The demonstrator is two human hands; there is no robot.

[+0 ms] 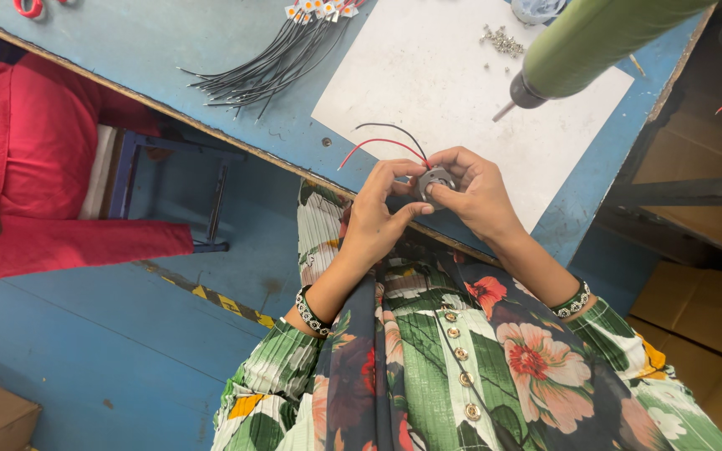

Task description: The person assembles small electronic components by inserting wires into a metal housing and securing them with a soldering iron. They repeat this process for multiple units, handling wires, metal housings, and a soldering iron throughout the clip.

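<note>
Round metal part pinched by left hand and right hand together; hanging screwdriver above could snag its wires.

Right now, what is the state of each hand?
Left hand: closed on the round part.
Right hand: closed on the same part.

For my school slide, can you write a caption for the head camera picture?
Left hand and right hand hold a small round metal part with red and black wires at a blue workbench.
</note>
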